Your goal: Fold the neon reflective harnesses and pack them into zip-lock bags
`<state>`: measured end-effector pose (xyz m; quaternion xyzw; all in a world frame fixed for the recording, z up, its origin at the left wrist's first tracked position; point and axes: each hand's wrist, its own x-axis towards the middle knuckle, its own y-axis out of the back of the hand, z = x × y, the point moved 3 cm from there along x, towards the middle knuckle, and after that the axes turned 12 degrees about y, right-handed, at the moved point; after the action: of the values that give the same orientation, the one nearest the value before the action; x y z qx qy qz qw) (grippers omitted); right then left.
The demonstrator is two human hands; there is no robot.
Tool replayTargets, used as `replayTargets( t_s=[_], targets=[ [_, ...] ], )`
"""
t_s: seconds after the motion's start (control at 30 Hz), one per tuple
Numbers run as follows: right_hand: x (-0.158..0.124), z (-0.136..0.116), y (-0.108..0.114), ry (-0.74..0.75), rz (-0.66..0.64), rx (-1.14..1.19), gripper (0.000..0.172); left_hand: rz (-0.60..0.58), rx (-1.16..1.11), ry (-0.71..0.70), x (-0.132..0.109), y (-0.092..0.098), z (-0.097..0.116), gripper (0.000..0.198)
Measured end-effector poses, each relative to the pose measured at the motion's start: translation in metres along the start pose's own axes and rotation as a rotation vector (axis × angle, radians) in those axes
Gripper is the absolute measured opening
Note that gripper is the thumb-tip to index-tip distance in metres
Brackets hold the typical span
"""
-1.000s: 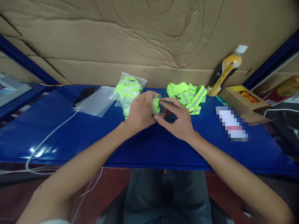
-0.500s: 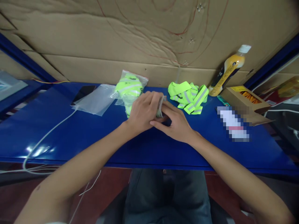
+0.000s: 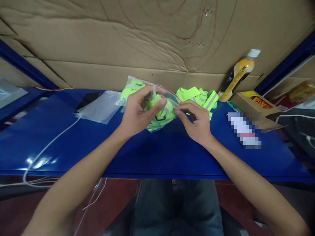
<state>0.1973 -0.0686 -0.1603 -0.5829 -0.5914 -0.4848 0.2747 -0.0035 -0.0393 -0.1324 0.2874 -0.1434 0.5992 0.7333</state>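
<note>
Pinching filled bag (image 3: 166,114), left hand (image 3: 136,113) and right hand (image 3: 198,123), second bag (image 3: 131,88), loose straps (image 3: 189,94) behind.

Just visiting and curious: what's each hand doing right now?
Left hand: closed, holding the bag of green straps.
Right hand: closed, pinching that bag's edge.

A glossy, clear plastic bag (image 3: 171,95) encased woven-looking cloth straps (image 3: 169,113) above a smooth, shiny surface (image 3: 157,157), backed by creased, dull cardboard sheeting (image 3: 98,46); an opened box (image 3: 265,122) was matt cardboard, a bottle (image 3: 237,73) smooth plastic.
</note>
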Motion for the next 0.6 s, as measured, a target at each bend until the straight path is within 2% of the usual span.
replayTargets(
  t_s=[0.07, 0.2, 0.27, 0.37, 0.5, 0.6],
  targets=[
    [0.001, -0.001, 0.001, -0.032, 0.023, 0.015, 0.011, 0.048, -0.158, 0.09, 0.002, 0.0, -0.004, 0.028],
    [-0.001, -0.006, 0.0, -0.015, 0.122, 0.045, 0.012, 0.148, -0.344, 0.275, 0.002, 0.0, -0.014, 0.039],
    [-0.002, -0.007, 0.0, -0.008, 0.175, -0.001, 0.013, 0.21, -0.306, 0.294, 0.001, 0.001, -0.016, 0.047],
    [-0.004, -0.004, 0.0, -0.078, 0.207, -0.035, 0.023, 0.253, -0.248, 0.285, -0.002, 0.0, -0.016, 0.05],
    [-0.006, 0.006, -0.002, -0.224, 0.225, 0.089, 0.035, 0.263, -0.289, 0.33, -0.004, -0.007, -0.021, 0.044],
    [-0.008, 0.015, -0.003, -0.368, 0.264, 0.19, 0.049, 0.364, -0.228, 0.311, -0.007, -0.008, -0.022, 0.043]
  ],
)
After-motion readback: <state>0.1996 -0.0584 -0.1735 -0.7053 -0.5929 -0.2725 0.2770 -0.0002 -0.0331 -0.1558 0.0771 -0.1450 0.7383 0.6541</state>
